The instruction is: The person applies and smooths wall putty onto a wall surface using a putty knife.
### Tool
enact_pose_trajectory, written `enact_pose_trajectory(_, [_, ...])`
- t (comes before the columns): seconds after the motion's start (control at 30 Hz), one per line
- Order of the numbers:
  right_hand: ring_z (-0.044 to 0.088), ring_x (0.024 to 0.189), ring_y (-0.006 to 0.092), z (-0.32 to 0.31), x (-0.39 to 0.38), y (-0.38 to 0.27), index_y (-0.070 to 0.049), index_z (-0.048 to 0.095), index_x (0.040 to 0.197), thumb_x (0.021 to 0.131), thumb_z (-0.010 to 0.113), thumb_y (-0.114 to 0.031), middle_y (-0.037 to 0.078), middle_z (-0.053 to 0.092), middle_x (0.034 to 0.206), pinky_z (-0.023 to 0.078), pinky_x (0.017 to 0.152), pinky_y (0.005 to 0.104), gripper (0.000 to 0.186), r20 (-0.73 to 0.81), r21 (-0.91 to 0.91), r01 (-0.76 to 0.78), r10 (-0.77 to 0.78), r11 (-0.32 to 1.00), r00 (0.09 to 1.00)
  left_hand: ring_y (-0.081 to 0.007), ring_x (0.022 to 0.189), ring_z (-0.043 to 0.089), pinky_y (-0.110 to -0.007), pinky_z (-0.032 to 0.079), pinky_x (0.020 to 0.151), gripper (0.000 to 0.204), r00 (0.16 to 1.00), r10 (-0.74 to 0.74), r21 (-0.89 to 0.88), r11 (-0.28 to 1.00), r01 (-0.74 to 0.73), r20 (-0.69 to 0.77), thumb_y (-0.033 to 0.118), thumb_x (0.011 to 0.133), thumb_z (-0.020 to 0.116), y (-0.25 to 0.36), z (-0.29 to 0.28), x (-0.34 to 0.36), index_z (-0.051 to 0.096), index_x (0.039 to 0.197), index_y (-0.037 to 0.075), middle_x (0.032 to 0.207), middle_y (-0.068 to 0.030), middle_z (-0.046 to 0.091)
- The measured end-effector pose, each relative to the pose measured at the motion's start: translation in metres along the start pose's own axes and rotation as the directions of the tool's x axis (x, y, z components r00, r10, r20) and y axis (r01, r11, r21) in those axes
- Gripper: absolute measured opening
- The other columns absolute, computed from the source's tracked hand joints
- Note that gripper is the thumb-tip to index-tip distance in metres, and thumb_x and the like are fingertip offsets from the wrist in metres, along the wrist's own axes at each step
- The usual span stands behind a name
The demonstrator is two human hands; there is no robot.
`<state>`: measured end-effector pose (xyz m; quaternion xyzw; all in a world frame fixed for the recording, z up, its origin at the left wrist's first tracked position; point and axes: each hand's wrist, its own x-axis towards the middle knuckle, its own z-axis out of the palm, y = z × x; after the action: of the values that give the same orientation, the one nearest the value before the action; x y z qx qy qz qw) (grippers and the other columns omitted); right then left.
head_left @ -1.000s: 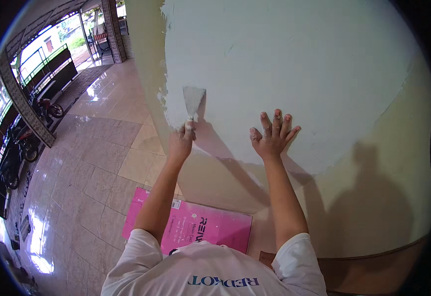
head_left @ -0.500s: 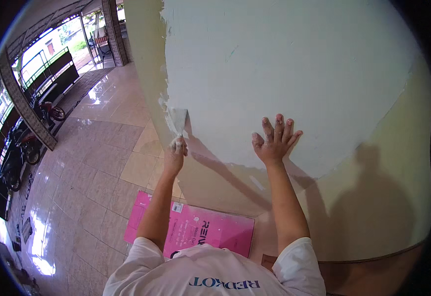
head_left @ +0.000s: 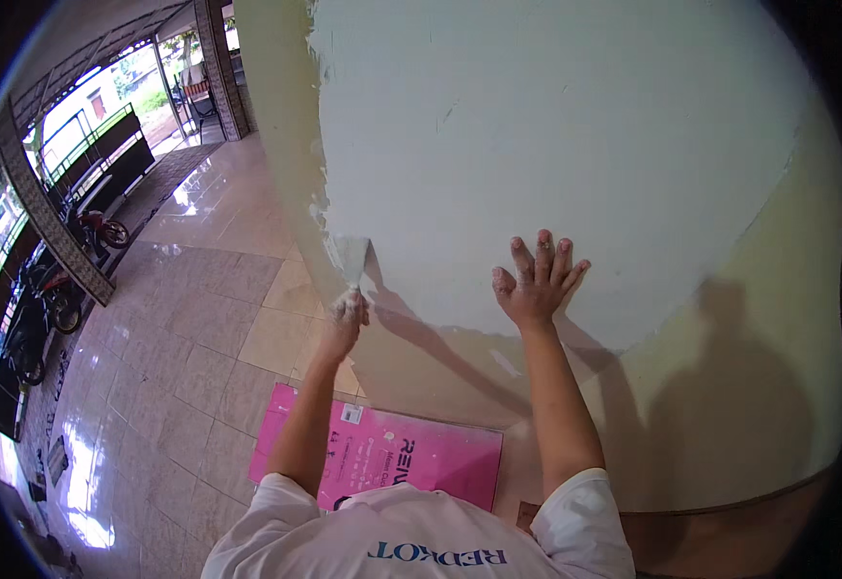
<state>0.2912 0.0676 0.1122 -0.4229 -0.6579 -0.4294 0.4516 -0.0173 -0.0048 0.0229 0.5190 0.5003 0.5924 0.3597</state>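
My left hand is closed round the handle of a putty knife. Its wide blade lies against the wall, at the ragged left edge of a large white coat of filler. The fingers look smeared with white. My right hand rests flat on the white coat near its lower edge, fingers spread, holding nothing. Bare yellowish wall shows below and beside the white area. The knife's handle is mostly hidden in my left fist.
A flat pink cardboard sheet lies on the floor at the wall's foot. Glossy tiles stretch to the left. Motorcycles, a slanting pillar and a dark gate stand farther off. My shadow falls on the wall at right.
My left hand and the putty knife have moved a little down along the left edge of the white coat. My right hand stays in place on the wall.
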Motion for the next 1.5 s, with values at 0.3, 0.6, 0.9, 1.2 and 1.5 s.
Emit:
enact_pose_trajectory(0.3, [0.015, 0.143, 0.0306, -0.001, 0.002, 0.001, -0.032, 0.036, 0.142, 0.093, 0.039, -0.052, 0.004, 0.026, 0.153, -0.002, 0.112, 0.058, 0.053, -0.014, -0.026, 0.02, -0.02, 0.999, 1.0, -0.0086, 0.052, 0.045, -0.023, 0.035, 0.046, 0.046, 0.995, -0.086, -0.112, 0.99, 0.091, 0.048, 0.052, 0.095, 0.044, 0.073, -0.022, 0.038, 0.054, 0.082, 0.009, 0.067, -0.0021, 0.052])
enact_pose_trajectory(0.6, [0.017, 0.142, 0.0311, -0.002, 0.002, -0.002, -0.03, 0.037, 0.142, 0.093, 0.039, -0.051, 0.004, 0.029, 0.152, 0.002, 0.112, 0.0584, 0.054, -0.033, -0.04, 0.017, -0.018, 0.999, 0.999, -0.0068, 0.046, 0.041, -0.022, 0.031, 0.041, 0.048, 0.999, -0.044, -0.146, 0.988, 0.042, -0.01, 0.05, 0.096, 0.044, 0.043, -0.012, 0.01, 0.056, 0.085, 0.005, 0.057, 0.0008, 0.046])
enact_pose_trajectory(0.9, [0.012, 0.144, 0.0295, 0.001, 0.001, -0.005, -0.035, 0.032, 0.144, 0.09, 0.044, -0.049, 0.002, 0.024, 0.154, -0.002, 0.112, 0.0594, 0.057, -0.012, -0.002, -0.006, 0.006, 1.0, 1.0, -0.0058, 0.049, 0.036, -0.023, 0.029, 0.046, 0.043, 0.987, 0.042, -0.194, 0.978, -0.072, -0.153, 0.045, 0.098, 0.042, 0.009, -0.03, 0.014, 0.055, 0.091, 0.005, 0.057, 0.0023, 0.04])
enact_pose_trajectory(1.2, [0.016, 0.143, 0.0307, -0.003, 0.0, 0.002, -0.029, 0.036, 0.143, 0.094, 0.036, -0.052, 0.005, 0.028, 0.152, 0.0, 0.113, 0.0566, 0.054, -0.039, -0.069, 0.029, -0.032, 0.997, 0.999, -0.006, 0.052, 0.039, -0.024, 0.032, 0.049, 0.039, 0.974, 0.117, 0.012, 0.993, -0.117, -0.192, 0.039, 0.097, 0.047, 0.072, -0.049, 0.032, 0.056, 0.082, 0.005, 0.056, 0.0026, 0.041])
enact_pose_trajectory(1.5, [0.015, 0.144, 0.0299, 0.0, -0.002, 0.002, -0.032, 0.036, 0.142, 0.093, 0.038, -0.051, 0.003, 0.026, 0.153, -0.001, 0.113, 0.058, 0.052, -0.055, -0.055, -0.003, -0.001, 0.998, 0.998, -0.0054, 0.051, 0.038, -0.024, 0.03, 0.048, 0.035, 0.973, 0.104, -0.021, 0.994, -0.11, -0.208, 0.037, 0.097, 0.049, 0.053, -0.041, 0.03, 0.056, 0.081, 0.006, 0.055, 0.0041, 0.04])
